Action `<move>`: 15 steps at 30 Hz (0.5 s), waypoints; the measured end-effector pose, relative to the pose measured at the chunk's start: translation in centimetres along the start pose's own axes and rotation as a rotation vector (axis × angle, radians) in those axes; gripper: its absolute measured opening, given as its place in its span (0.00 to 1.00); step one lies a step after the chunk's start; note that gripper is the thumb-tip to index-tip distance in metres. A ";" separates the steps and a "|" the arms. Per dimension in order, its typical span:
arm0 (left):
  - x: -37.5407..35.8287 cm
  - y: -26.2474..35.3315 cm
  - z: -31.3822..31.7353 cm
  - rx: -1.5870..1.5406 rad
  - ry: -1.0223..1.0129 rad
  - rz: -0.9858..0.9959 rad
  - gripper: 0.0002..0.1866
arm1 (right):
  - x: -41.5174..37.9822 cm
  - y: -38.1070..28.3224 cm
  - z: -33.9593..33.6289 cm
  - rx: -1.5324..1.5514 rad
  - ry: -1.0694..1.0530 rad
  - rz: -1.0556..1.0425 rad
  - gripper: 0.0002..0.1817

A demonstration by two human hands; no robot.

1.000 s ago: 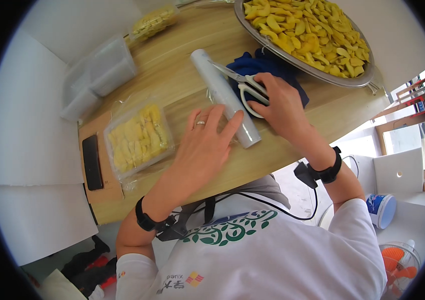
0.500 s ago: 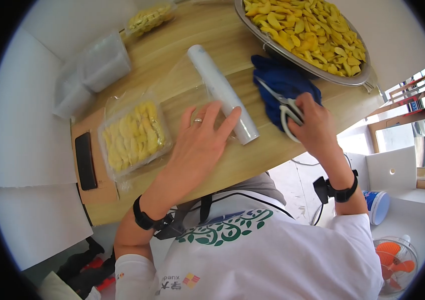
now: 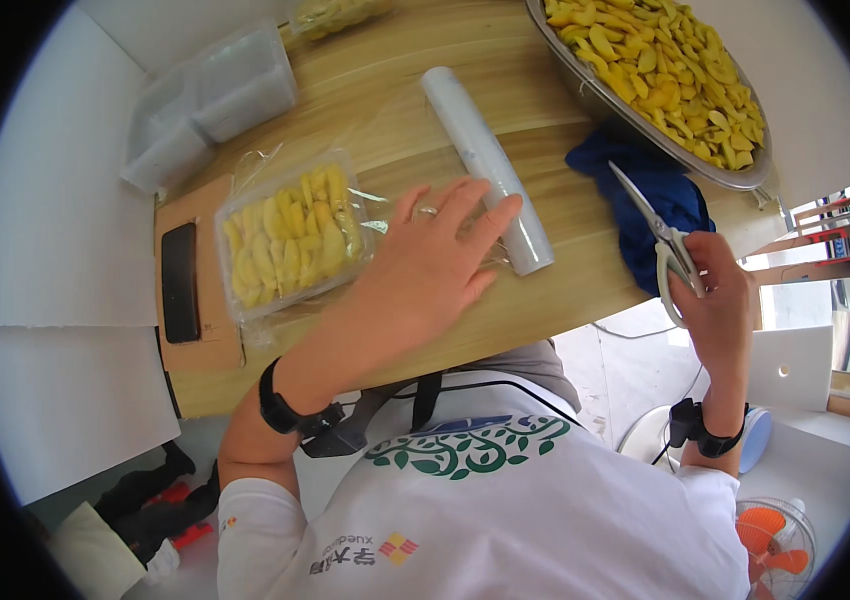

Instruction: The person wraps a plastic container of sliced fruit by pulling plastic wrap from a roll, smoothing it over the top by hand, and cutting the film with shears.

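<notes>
My left hand (image 3: 430, 255) lies spread against the lower half of a white roll of cling film (image 3: 490, 165), its fingertips touching the roll. My right hand (image 3: 720, 300) grips the pale handles of a pair of scissors (image 3: 650, 215); the blades point up and left, away from my body, over a dark blue cloth (image 3: 665, 195). Left of the roll sits a clear plastic tray (image 3: 228, 255) of yellow fruit slices (image 3: 290, 235), covered with clear film. Loose film stretches between this tray and the roll.
A large metal basin (image 3: 595, 95) heaped with yellow slices stands at the back right. Clear empty trays (image 3: 245, 85) are at the back left, beside another filled tray (image 3: 330, 15). A black phone (image 3: 180, 282) lies on cardboard (image 3: 220, 340). A fan (image 3: 775, 545) stands below, right.
The view has shifted, so the table things appear further right. My right hand has drawn the scissors right and slightly toward my body. My left hand stays at the roll.
</notes>
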State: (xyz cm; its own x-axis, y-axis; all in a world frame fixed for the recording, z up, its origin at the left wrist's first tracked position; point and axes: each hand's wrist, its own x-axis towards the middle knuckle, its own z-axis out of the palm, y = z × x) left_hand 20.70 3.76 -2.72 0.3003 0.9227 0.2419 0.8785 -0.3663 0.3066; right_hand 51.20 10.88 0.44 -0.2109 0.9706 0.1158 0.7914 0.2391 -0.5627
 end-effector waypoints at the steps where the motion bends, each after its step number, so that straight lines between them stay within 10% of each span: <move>1: 0.0 -0.2 -0.6 -0.067 0.005 0.000 0.32 | 0.2 -0.8 0.1 0.006 -0.001 0.004 0.17; 15: 0.5 -7.1 -2.5 0.147 0.023 -0.199 0.21 | 11.6 -8.7 15.1 0.264 0.024 -0.516 0.24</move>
State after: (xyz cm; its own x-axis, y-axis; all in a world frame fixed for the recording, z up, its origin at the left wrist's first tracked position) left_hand 13.66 6.55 -2.44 0.1093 0.9712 0.2118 0.9646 -0.1550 0.2134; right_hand 33.24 19.65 -5.69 -0.5161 0.7311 0.4461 0.4192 0.6699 -0.6128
